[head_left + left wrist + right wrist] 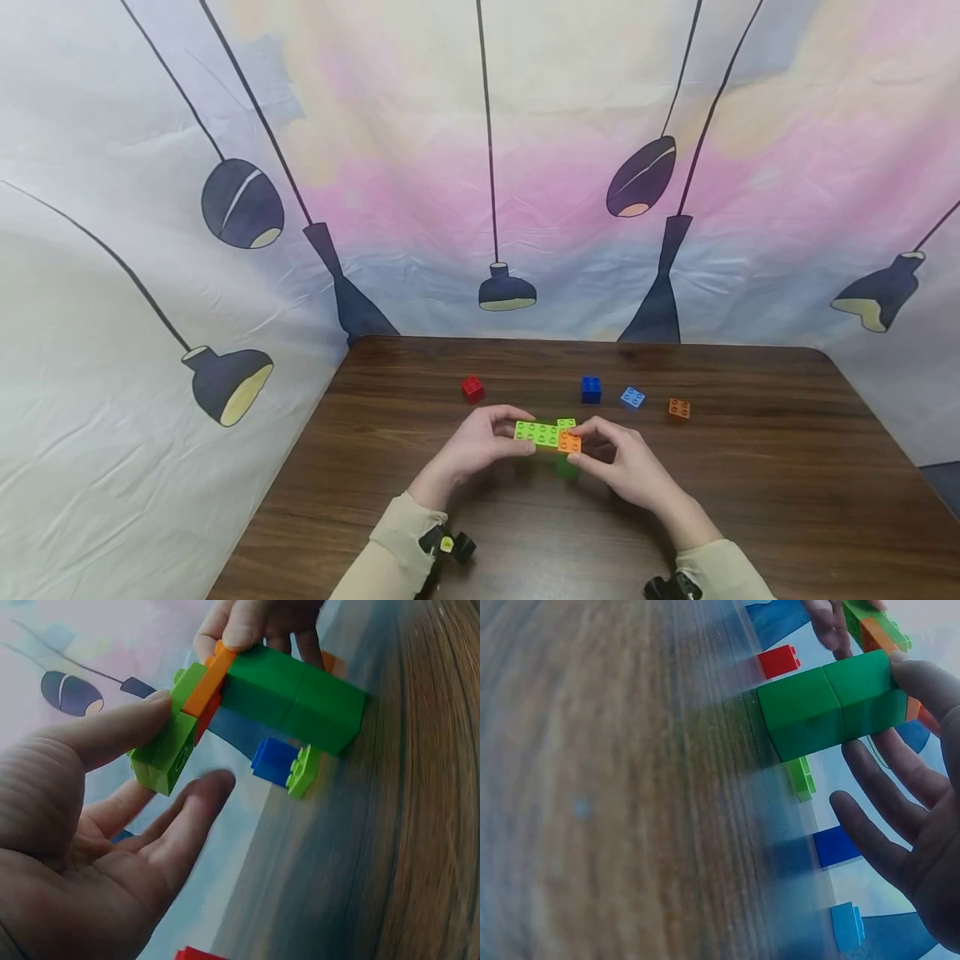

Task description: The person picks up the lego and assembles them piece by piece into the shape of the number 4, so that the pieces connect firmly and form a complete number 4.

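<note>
My left hand [480, 442] pinches a long lime green brick [534, 432] between thumb and fingers. That brick lies level across the top of a stack, sticking out to the left. Beneath it in the left wrist view come a thin orange brick [210, 679] and two dark green bricks [292, 697], one over the other. My right hand [630, 462] grips the upper part of this stack, thumb in front by the orange brick and fingertips behind. Its lower fingers stay spread away from the green bricks [832, 705]. A lime brick [801, 778] shows behind the stack.
Along the back of the wooden table [420, 367] lie a red brick [472, 389], a dark blue brick [591, 390], a light blue brick [633, 397] and an orange-brown brick [678, 408]. A cloth printed with lamps [507, 287] hangs behind the table.
</note>
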`<state>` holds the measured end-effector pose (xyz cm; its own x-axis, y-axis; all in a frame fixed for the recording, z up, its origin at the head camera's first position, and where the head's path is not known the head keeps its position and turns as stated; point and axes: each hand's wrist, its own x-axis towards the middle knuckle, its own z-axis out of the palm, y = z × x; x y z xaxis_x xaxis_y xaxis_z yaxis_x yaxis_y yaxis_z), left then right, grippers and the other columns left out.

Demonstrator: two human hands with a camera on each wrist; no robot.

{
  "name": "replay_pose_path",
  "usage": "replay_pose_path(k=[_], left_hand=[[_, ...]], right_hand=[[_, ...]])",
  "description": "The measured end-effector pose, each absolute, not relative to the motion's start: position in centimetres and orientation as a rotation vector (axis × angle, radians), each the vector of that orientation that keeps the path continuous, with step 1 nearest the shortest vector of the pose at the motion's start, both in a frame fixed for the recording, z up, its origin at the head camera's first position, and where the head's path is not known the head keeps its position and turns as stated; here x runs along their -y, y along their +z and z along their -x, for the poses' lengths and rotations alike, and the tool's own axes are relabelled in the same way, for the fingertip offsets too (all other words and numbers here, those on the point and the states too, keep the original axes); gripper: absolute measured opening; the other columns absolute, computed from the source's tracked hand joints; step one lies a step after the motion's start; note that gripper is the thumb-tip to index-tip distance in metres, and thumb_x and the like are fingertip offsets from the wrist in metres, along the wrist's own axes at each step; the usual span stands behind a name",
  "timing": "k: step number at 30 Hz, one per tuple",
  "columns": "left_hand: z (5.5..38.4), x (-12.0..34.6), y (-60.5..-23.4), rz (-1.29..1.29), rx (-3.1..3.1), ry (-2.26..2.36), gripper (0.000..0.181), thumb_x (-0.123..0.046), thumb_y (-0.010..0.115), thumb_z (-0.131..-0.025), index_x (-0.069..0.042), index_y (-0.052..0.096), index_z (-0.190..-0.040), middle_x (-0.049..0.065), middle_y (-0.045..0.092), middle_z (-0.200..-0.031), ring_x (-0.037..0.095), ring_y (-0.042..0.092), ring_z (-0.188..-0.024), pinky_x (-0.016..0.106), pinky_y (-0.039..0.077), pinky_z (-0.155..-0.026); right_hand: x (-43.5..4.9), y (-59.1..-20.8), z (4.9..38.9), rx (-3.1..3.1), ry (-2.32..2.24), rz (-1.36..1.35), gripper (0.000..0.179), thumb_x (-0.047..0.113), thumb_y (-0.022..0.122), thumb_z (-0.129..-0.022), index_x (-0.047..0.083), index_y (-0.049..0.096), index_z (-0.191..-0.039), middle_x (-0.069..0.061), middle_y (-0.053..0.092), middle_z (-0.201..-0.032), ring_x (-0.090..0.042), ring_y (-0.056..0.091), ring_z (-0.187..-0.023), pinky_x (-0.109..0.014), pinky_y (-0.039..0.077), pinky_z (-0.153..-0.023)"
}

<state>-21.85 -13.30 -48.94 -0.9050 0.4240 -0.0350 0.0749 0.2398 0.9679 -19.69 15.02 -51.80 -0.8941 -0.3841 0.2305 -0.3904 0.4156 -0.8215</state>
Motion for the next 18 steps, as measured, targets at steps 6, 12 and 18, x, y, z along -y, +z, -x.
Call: replay_pose_path(k=[6, 12, 18], left_hand=[[21.29, 12.77, -48.19, -0.713, -2.558, 1.509, 0.040, -0.018, 0.091, -0.088, -0.010, 0.077, -0.125, -0.002, 0.069, -0.119, 0.022, 0.070, -0.100, 0.032, 0.061, -0.085], [21.27, 12.77, -48.06, -0.807, -2.604, 1.454, 0.032, -0.015, 0.091, -0.088, -0.017, 0.080, -0.118, -0.009, 0.069, -0.116, 0.017, 0.066, -0.101, 0.034, 0.062, -0.086], [21.58, 13.22, -48.18, -0.819, -2.601, 1.442, 0.034, -0.015, 0.091, -0.087, -0.017, 0.080, -0.119, -0.009, 0.070, -0.116, 0.013, 0.066, -0.100, 0.038, 0.062, -0.088]], right_hand=[[-15.07, -51.86, 19.67, 2.629, 1.540, -0.724, 0.027, 0.036, 0.081, -0.098, 0.028, 0.070, -0.121, 0.009, 0.074, -0.112, -0.012, 0.072, -0.101, -0.034, 0.060, -0.086], [-15.05, -51.91, 19.66, 2.623, 1.562, -0.731, 0.028, 0.036, 0.081, -0.098, 0.027, 0.070, -0.123, 0.008, 0.074, -0.113, -0.012, 0.072, -0.100, -0.033, 0.060, -0.085], [-15.02, -51.85, 19.65, 2.618, 1.569, -0.740, 0.028, 0.035, 0.081, -0.098, 0.027, 0.070, -0.123, 0.008, 0.074, -0.112, -0.012, 0.072, -0.100, -0.033, 0.060, -0.086]])
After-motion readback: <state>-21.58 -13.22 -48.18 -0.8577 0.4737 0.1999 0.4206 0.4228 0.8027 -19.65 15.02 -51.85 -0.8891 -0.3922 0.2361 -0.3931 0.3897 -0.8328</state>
